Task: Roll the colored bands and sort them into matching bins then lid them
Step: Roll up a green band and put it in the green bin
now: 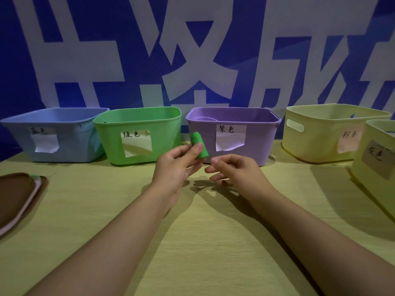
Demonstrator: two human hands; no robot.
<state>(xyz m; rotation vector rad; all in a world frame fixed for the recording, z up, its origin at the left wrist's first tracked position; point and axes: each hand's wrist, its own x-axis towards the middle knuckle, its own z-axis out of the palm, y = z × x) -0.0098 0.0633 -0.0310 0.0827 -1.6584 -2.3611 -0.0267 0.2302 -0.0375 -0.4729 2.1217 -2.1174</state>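
A person's left hand [177, 165] is pinching a rolled green band [199, 146] between thumb and fingers, the grip narrow around the roll's lower end, holding it above the tabletop [192, 242] just in front of the purple bin [245, 144]. The right hand [233, 169] is hovering just beside it, fingers loosely curled and holding nothing, its grip relaxed and apart from the roll. Both bare forearms are reaching in from the near edge, casting shadows across the pale wood-grain surface.

The purple bin is standing at the middle of a row along the far edge of the tabletop. To its left the green bin [139, 154] is sitting close by, and beyond that the blue bin [25, 137]. To the purple bin's right a yellow bin [320, 135] with a handle cutout is standing well apart, with another yellow bin [376, 174] nearer the camera at the right edge. Each bin is carrying a handwritten paper label. Far to the purple bin's left, at the frame's edge, a stack of brown lids [17, 197] is lying flat. Behind the row a blue wall [32, 86] with large white characters is filling the background.
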